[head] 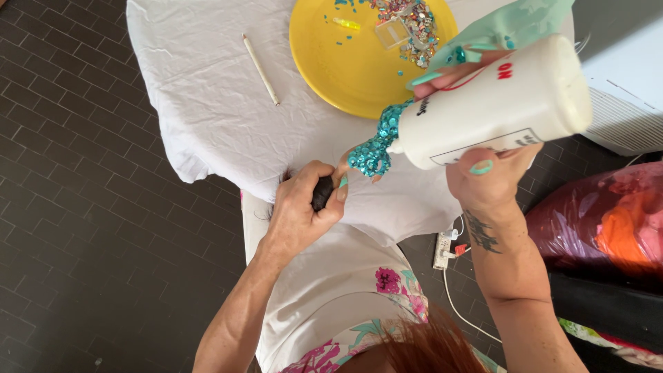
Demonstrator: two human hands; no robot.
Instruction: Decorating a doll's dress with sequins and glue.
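Observation:
My right hand (492,181) grips a big white squeeze bottle (497,103), tipped on its side with its nozzle end pointing left. The nozzle meets a small shape covered in teal sequins (376,144). My left hand (302,207) is closed around a dark, rounded object (322,192) just below those sequins, and its fingertips touch them. Whether the dark object and the sequinned shape are one piece is unclear. All of this hovers over a table draped in a wrinkled white cloth (207,110).
A yellow plate (338,69) holding several loose sequins and a small clear box sits at the back. A thin white stick (261,69) lies to its left. A mint-green sheet (514,24) shows behind the bottle. On the dark tiled floor lie a power strip (442,250) and a red-orange plastic bag (608,221).

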